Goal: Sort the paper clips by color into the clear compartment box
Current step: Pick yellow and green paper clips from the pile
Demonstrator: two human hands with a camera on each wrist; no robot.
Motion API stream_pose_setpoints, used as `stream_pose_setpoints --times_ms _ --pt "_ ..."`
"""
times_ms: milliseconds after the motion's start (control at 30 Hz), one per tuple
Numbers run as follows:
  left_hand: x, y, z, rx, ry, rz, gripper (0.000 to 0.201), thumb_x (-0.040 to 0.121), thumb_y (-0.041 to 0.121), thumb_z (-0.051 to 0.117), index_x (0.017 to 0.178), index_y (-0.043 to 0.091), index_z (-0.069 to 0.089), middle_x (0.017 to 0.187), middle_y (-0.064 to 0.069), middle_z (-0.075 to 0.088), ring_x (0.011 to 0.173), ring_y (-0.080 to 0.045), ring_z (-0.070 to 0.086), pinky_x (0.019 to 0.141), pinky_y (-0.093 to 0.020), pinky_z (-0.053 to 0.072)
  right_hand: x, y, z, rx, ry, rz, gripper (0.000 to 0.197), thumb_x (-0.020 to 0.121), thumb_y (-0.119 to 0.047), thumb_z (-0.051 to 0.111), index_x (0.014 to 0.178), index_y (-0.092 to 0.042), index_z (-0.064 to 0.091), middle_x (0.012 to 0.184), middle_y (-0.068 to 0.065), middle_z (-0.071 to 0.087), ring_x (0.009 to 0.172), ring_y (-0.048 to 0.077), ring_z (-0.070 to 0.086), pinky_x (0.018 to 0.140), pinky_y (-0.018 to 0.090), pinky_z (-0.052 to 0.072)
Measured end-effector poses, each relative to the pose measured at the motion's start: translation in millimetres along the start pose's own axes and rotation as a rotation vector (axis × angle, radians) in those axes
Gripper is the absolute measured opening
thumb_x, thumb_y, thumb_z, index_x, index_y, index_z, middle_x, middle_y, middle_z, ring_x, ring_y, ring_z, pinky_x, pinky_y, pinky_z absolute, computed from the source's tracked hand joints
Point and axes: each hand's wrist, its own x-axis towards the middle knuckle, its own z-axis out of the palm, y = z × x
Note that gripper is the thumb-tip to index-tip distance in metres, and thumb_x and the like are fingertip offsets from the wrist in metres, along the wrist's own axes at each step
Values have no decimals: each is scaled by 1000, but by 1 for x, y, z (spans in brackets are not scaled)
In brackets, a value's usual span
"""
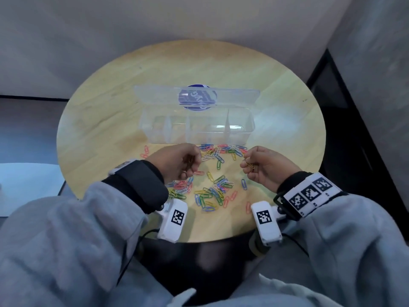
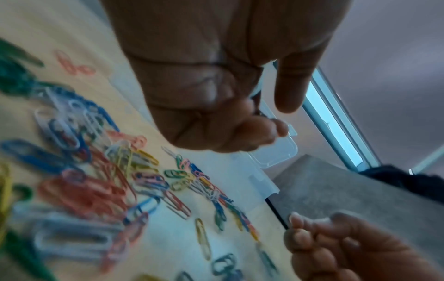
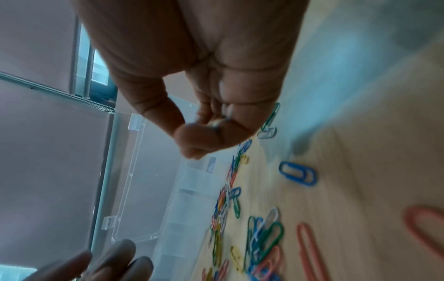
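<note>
Yellow clip (image 1: 250, 166) pinched in right hand (image 1: 266, 166).

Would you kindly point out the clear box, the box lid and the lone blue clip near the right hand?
clear box (image 1: 197, 138), head view, front wall.
box lid (image 1: 155, 95), head view, left part of the open flap.
blue clip (image 3: 298, 174), right wrist view, its middle.

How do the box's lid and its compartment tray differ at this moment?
The lid stands swung open behind the tray, which lies flat on the table. The lid is one undivided panel; the tray is split by dividers. Both are clear plastic, and the tray's compartments look empty.
</note>
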Motion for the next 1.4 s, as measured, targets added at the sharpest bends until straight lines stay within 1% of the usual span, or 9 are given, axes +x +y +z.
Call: stream_pose_setpoints --times_ms 200,400,567,733,867,1000,1200,1300,1400 --pt "2 7 2 936 210 114 24 89 30 54 74 14 47 66 0 45 60 -17 41 53 -26 30 5 -8 -6 -1031 93 -158 7 84 -19 65 85 -14 60 62 -4 45 53 9 41 49 22 29" --pt "15 18 2 1312 271 52 7 84 25 52 84 18 53 77 1 51 75 -21 48 53 -24 31 9 -7 2 -1163 18 -188 5 82 -21 66 85 -17 65 59 -9 44 52 7 43 50 22 31" --pt "16 11 -3 1400 220 30 12 83 21 56 94 27 59 75 8 48 79 -16 47 48 -21 25 10 -12 11 -1208 -143 -207 5 83 -18 64 85 -23 64 53 -6 42 44 6 40 44 15 31" --pt "22 8 6 1404 215 59 16 83 25 59 100 27 60 71 8 44 80 -16 46 48 -21 23 14 -6 28 -1271 -190 -189 8 81 -21 61 85 -28 61 57 -4 52 57 21 57 57 28 46" --pt "29 13 9 1401 281 37 11 85 25 55 94 22 60 88 3 55 81 -19 50 58 -24 33 17 -4 47 -1409 -194 -266 15 83 -30 65 96 -23 64 73 -10 47 73 13 49 56 24 34" --pt "36 17 13 1427 240 -24 9 85 16 55 92 17 61 90 -3 60 80 -22 53 60 -27 35 23 2 61 -1511 -187 -227 25 84 -31 65 101 -13 66 97 3 60 91 21 57 70 24 38" --pt "44 17 21 1449 187 -51 22 83 21 65 102 11 66 89 -4 58 77 -22 51 58 -26 34 32 3 68 -1600 -170 -175 19 83 -15 56 96 -7 68 97 10 68 76 23 55 64 26 43" --pt "46 17 21 1413 188 -31 19 81 22 69 94 13 59 91 -5 59 80 -21 51 54 -25 33 28 0 63 -1625 -189 -164 21 80 -13 57 96 -6 69 100 11 69 75 23 55 62 26 43" --pt "48 16 19 1390 198 -26 20 82 20 68 99 12 62 99 -8 65 82 -22 52 62 -26 35 26 -3 55 -1628 -199 -156 20 80 -15 59 94 -6 70 97 10 69 78 23 58 63 27 45"
